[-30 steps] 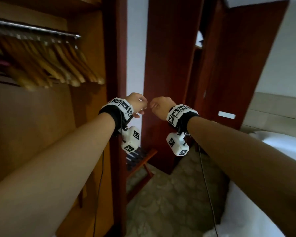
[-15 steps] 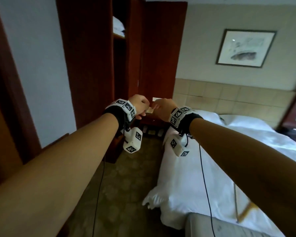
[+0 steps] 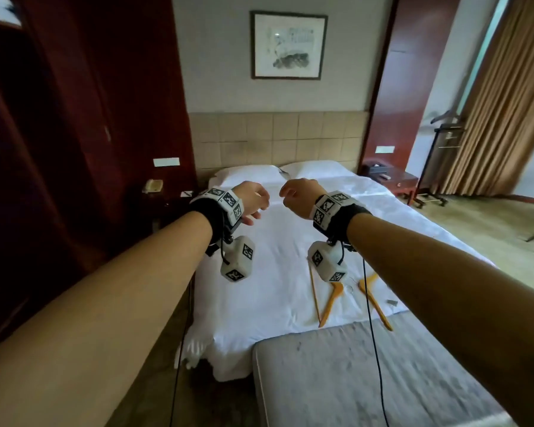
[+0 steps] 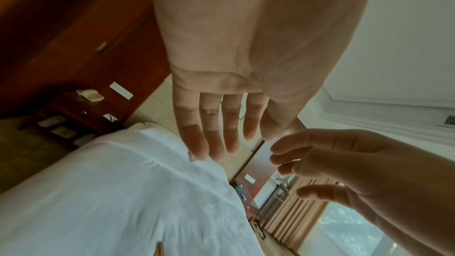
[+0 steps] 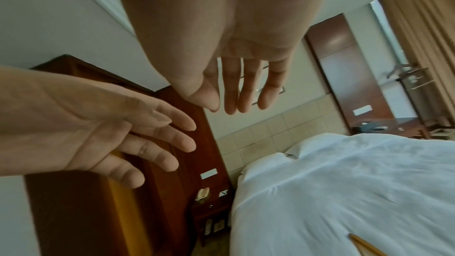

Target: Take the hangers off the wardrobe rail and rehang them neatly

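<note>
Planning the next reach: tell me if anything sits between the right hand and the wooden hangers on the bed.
Nothing visible does. The right hand hangs open above the white bed, holding nothing; the wooden hangers lie on the sheet below, nearer the person, partly hidden in the head view by the wrist camera only.

Both arms reach forward at chest height, wrists close together. The left hand (image 3: 253,200) and right hand (image 3: 299,195) hold nothing, fingers (image 4: 209,133) loosely extended, slightly apart.
</note>
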